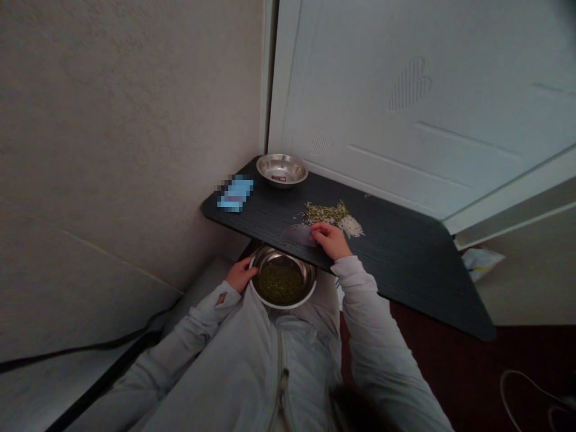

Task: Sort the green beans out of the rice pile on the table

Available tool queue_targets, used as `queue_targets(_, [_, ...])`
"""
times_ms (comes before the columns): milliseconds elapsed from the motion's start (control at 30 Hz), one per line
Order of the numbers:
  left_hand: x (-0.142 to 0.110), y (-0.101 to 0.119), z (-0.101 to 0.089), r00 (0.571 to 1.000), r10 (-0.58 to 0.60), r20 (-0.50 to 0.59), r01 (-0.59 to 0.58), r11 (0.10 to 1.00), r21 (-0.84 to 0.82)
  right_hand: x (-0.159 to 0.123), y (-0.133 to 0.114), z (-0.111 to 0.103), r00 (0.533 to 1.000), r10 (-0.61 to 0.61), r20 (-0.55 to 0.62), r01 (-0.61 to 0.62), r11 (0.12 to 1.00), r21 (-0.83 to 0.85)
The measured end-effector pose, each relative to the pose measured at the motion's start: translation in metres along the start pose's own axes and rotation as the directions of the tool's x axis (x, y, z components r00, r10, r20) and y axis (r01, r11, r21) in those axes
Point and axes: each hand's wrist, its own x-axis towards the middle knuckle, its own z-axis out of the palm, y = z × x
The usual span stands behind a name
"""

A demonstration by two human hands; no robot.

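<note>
Left hand (240, 276): thumb over the rim, fingers outside, gripping the left side of the steel bowl (309, 279). The bowl sits on the lap, to the right of these fingers. Treat it as stiff and probably smooth; the green bits (281, 285) inside should add modest weight. Grip at the rim and keep it level, as the lap is likely a soft, shifting support.

Next, the clear scraper (297, 235) is at the near edge of the black table (414, 258), extending left from the right fingertips and just beyond the bowl. Expect it to be light, thin and somewhat flexible; hold it by its right end.

Right hand (332, 240): thumb and fingers narrowed, pinching that end. The exact finger placement is too small to confirm. Just beyond these fingers lie the loose green-and-white pile (326, 213) and, slightly right, the white pile (351, 227); both should scatter easily.
</note>
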Motion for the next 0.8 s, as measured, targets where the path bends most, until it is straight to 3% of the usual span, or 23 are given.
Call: queue_targets(800, [-0.003,0.013,0.000,0.999,-0.044,-0.003,0.045,0.998,0.039,-0.011,-0.006,0.002,0.994,-0.073,0.081,0.088,0.978,-0.190])
